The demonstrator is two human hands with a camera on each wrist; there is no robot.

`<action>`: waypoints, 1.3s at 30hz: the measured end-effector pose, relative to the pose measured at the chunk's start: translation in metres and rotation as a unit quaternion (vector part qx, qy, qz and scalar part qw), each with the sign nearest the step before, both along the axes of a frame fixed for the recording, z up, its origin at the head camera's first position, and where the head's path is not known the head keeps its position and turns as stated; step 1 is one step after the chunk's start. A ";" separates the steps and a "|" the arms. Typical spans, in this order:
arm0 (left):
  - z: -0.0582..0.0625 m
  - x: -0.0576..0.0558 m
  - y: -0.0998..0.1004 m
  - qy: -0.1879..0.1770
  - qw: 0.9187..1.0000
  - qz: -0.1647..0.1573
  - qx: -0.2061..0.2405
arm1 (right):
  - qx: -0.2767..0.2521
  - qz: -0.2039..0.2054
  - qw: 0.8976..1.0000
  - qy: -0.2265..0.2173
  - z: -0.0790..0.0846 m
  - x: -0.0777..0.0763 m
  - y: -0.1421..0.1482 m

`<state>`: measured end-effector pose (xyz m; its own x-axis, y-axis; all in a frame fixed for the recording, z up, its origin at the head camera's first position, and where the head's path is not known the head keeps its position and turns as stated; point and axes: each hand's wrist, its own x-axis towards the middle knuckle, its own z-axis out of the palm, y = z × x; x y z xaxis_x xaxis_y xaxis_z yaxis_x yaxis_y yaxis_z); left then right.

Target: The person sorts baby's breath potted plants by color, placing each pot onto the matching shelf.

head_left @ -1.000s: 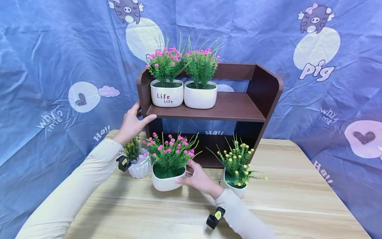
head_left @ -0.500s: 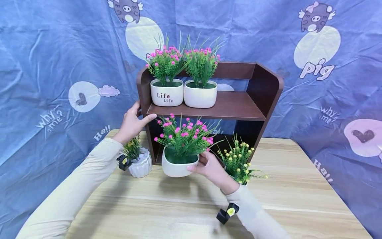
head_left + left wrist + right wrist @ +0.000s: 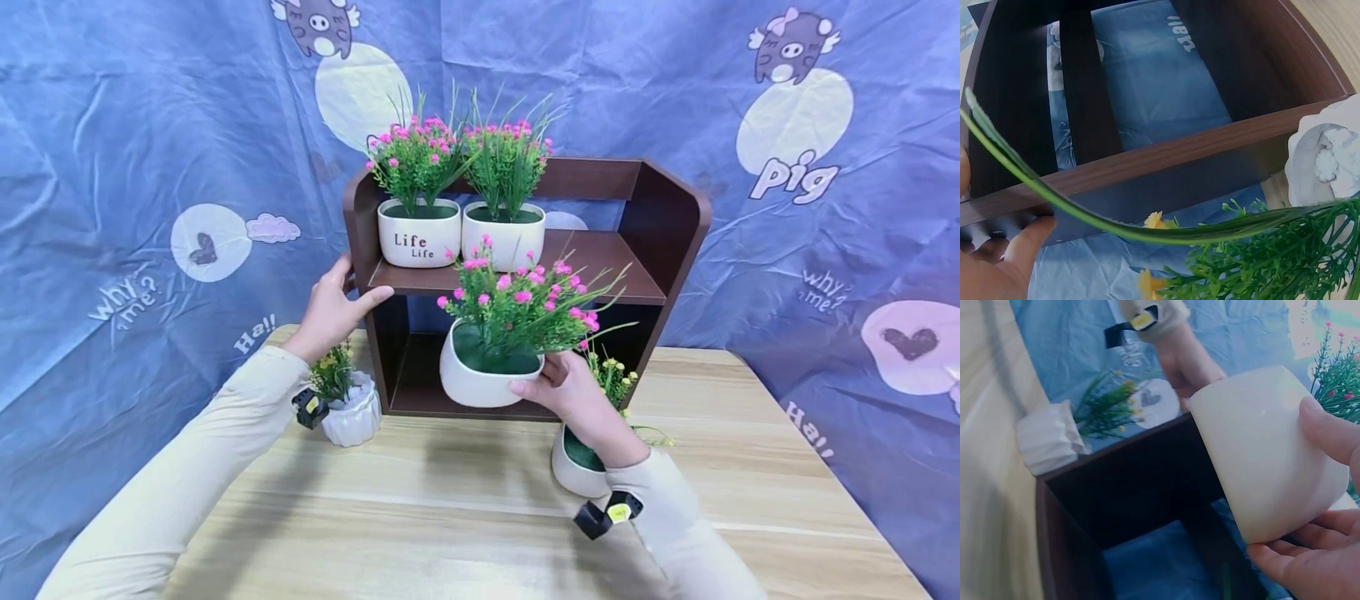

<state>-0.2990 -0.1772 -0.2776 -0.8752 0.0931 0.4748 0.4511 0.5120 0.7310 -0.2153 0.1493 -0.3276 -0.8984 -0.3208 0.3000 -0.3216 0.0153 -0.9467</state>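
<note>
A white oval pot of pink artificial flowers point(image 3: 491, 383) hangs in the air before the small dark brown shelf point(image 3: 600, 267). My right hand point(image 3: 588, 404) grips its right end, and in the right wrist view the thumb and fingers span the smooth white pot point(image 3: 1266, 450). My left hand point(image 3: 330, 310) holds the shelf's left side panel, thumb on the front edge; the left wrist view shows part of that hand point(image 3: 1007, 265) against the panel. Two similar pink-flowered pots stand side by side on the upper board, a "Life" pot point(image 3: 420, 237) and a plain pot point(image 3: 502, 229).
A ribbed white pot point(image 3: 356, 417) with yellow flowers stands on the wooden table point(image 3: 337, 533), left of the shelf. At the right front is another white pot point(image 3: 577, 471) with yellow flowers, partly hidden behind my right hand. A blue printed cloth point(image 3: 150, 167) hangs behind.
The right hand has lifted the pink-flower pot from low beside the ribbed pot, carrying it up and right to the shelf's front. The left hand stays on the side panel.
</note>
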 end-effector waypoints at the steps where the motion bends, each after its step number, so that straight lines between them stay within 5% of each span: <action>1: 0.000 -0.001 0.000 -0.001 1.000 0.000 -0.001 | 0.003 -0.004 1.000 0.003 0.003 0.000 0.003; 21: -0.002 -0.004 -0.003 0.007 1.000 -0.011 0.006 | -0.052 -0.059 0.995 0.066 0.052 -0.003 0.055; 39: -0.001 -0.004 -0.003 -0.003 1.000 -0.010 0.002 | -0.030 -0.085 0.994 0.055 0.086 -0.018 0.089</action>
<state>-0.3029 -0.1803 -0.2788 -0.8762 0.1088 0.4694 0.4563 0.5006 0.7357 -0.2329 0.2379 -0.2417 -0.8991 -0.1466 0.4125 -0.4200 0.0234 -0.9072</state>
